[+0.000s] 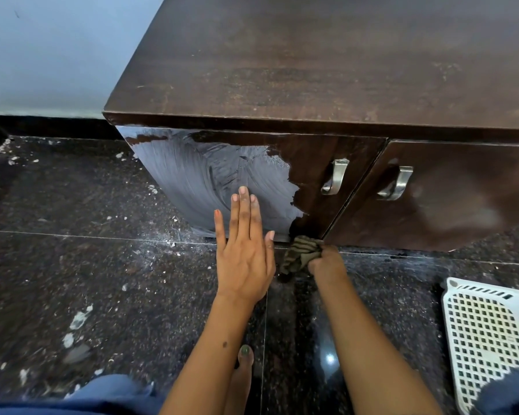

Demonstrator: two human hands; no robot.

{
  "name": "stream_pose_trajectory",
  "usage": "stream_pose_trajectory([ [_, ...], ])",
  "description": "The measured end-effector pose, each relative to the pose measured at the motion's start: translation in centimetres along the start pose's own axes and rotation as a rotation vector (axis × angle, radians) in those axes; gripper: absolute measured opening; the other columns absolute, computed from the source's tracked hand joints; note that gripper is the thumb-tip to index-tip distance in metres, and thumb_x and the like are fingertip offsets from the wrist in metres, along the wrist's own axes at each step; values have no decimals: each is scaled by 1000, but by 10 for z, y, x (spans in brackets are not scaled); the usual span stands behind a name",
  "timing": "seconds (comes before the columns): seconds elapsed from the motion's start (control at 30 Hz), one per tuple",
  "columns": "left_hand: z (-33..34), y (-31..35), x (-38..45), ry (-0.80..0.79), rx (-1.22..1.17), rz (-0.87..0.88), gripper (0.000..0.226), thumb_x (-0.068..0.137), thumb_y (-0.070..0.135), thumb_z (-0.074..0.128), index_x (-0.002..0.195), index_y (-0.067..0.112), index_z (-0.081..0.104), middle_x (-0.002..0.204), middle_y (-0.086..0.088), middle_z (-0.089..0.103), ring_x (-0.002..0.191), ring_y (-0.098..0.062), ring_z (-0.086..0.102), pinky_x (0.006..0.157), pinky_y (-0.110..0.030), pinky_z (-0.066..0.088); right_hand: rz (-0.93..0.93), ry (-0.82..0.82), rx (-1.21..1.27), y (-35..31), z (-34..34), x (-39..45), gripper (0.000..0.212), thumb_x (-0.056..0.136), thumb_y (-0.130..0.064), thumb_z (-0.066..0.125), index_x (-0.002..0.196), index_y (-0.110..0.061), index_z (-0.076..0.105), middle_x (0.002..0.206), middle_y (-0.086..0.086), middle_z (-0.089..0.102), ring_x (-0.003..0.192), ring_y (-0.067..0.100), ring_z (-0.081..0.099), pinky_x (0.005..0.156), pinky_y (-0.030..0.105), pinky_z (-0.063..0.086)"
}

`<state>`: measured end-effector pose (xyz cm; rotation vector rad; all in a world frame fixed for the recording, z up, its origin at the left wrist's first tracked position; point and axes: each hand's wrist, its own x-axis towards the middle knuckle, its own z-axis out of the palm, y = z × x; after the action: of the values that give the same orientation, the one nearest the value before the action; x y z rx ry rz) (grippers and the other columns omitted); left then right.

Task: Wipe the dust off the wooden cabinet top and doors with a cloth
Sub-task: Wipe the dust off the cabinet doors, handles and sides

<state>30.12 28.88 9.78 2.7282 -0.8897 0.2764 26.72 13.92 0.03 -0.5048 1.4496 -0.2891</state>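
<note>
Two bare forearms reach forward from blue-trousered knees at the bottom edge, a foot with a green-painted toenail (245, 351) between them on the dark speckled polished stone floor (102, 280). White perforated plastic basket (489, 333) sits on the floor at near right. Left hand (244, 250) is flat, fingers straight and close together, apparently pressed against the left cabinet door (312, 181), holding nothing. Right hand (327, 262) is bunched round a crumpled olive-and-dark striped cloth (300, 253), low at the door's bottom edge just above the floor. That dark brown wooden door is half cleaned: grey streaked dust film (210, 178) covers its left part, bare glossy wood shows toward the curved brushed-metal handle (335, 176). Right cabinet door (450, 199) with its own metal handle (397, 182) looks hazy. Dark wooden cabinet top (327, 64) beyond shows faint dusty patches. White debris flecks lie on the floor by the cabinet's left corner. Risks, judged: cloth dragging along the floor picks up grit and scratches or re-smears the door; left palm lifting off may print the dusty film; a loaded cloth just spreads streaks.
</note>
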Motion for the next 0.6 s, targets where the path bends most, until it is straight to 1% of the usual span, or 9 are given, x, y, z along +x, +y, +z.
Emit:
stream_pose_trajectory([
  [0.1, 2, -1, -1, 0, 4, 3, 58, 99, 31, 22, 148, 0, 15, 157, -14, 7, 146, -25, 5, 117, -46, -3, -142, 70, -152, 9, -11, 0, 35, 89, -8, 51, 124, -7, 51, 121, 13, 56, 109, 27, 54, 83, 29, 43],
  [0.17, 3, -1, 0, 0, 5, 2, 59, 99, 31, 23, 148, 0, 13, 157, -13, 5, 146, -25, 3, 117, -46, -3, -165, 109, -195, 13, -5, -5, 35, 95, -10, 43, 130, -4, 47, 130, 11, 52, 119, 25, 50, 90, 25, 39],
  [0.23, 4, -1, 0, -3, 0, -3, 59, 99, 31, 23, 148, 0, 13, 157, -14, 5, 146, -26, 3, 117, -47, -3, -61, 260, -155, 6, 1, -6, 40, 101, -14, 30, 137, 0, 38, 142, 9, 42, 130, 22, 40, 104, 24, 32],
  [0.27, 5, -1, 0, 0, -3, -5, 59, 99, 31, 23, 148, 0, 13, 157, -14, 5, 146, -26, 4, 117, -47, -3, -18, 224, -92, 4, 4, -1, 40, 102, -15, 29, 138, 1, 37, 143, 8, 41, 131, 21, 39, 106, 25, 30],
  [0.33, 5, 1, 0, 4, -11, -11, 59, 99, 31, 24, 147, -1, 14, 157, -15, 7, 146, -27, 4, 117, -47, -2, -20, 163, -87, 5, 11, -7, 38, 98, -14, 40, 134, -1, 43, 138, 8, 47, 126, 24, 46, 102, 28, 37],
  [0.37, 6, 2, 0, 2, -15, -15, 59, 99, 31, 24, 147, -1, 14, 157, -15, 7, 146, -27, 4, 117, -47, -2, -12, 79, -91, 2, 14, -12, 37, 97, -13, 42, 131, -1, 46, 135, 10, 50, 122, 27, 49, 101, 31, 41],
  [0.4, 6, 3, 0, 0, -19, -20, 59, 99, 31, 24, 147, -1, 13, 157, -15, 7, 146, -27, 4, 117, -47, -2, 130, -39, -40, 2, 18, -18, 36, 97, -12, 41, 131, -1, 48, 134, 12, 51, 120, 29, 51, 102, 36, 42],
  [0.47, 6, 3, 0, -4, -20, -28, 60, 99, 32, 23, 148, -1, 13, 157, -15, 6, 146, -27, 4, 117, -48, -2, 171, -133, -45, -2, 23, -16, 35, 99, -10, 37, 130, 2, 49, 132, 19, 53, 120, 32, 52, 103, 44, 41],
  [0.6, 5, 2, 0, -11, -13, -29, 60, 99, 32, 22, 148, 0, 13, 157, -14, 7, 146, -27, 5, 117, -49, -1, 199, -217, 74, -5, 23, -22, 37, 97, -9, 39, 130, 2, 49, 130, 21, 54, 120, 33, 52, 105, 46, 40],
])
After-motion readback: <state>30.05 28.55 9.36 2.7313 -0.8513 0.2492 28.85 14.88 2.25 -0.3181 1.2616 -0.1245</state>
